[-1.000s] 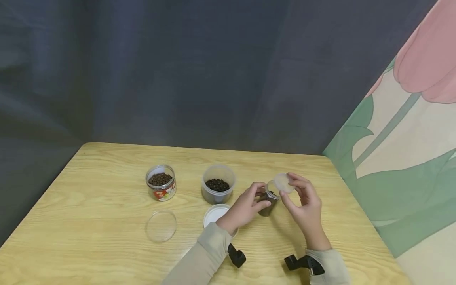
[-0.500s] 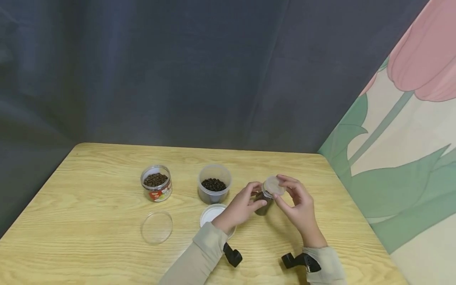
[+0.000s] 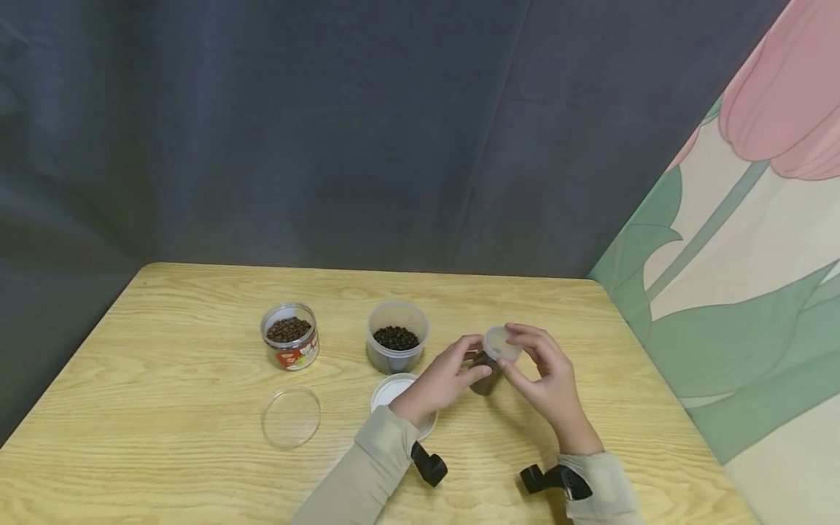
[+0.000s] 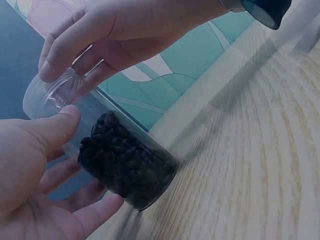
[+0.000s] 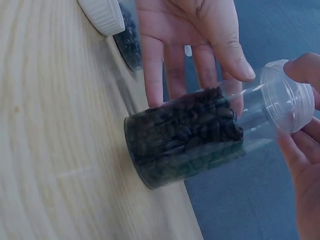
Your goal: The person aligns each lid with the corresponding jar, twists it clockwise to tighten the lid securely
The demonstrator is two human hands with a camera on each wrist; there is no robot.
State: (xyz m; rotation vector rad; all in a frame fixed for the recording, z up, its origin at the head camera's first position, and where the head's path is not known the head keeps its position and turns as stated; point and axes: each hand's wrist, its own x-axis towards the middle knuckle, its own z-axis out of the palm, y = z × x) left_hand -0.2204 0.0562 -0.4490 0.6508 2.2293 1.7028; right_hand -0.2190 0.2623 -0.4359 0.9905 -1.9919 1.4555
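Note:
On the right side of the table, a clear plastic jar (image 3: 484, 378) stands partly filled with dark beans that look like coffee beans (image 5: 185, 132). My left hand (image 3: 442, 385) holds the jar from its left, thumb near the upper wall and fingers along the side. Over the jar's mouth sits a translucent lid (image 3: 500, 344), which my right hand (image 3: 550, 383) pinches by its edge between thumb and fingers. Both wrist views show the lid (image 5: 302, 107) fitted around the neck of the jar. The bean level (image 4: 107, 120) lies well below the neck.
Left of my hands stands an open translucent tub (image 3: 397, 357) of dark beans. A white lid (image 3: 390, 390) lies before it, partly hidden by my left wrist. Farther left are an open labelled jar (image 3: 298, 357) of brown beans and a clear lid (image 3: 291, 417) on the table.
My right hand has brought the translucent lid left and down, from tilted beside the jar's mouth to over it. My left hand keeps holding the jar. The head view has shifted slightly.

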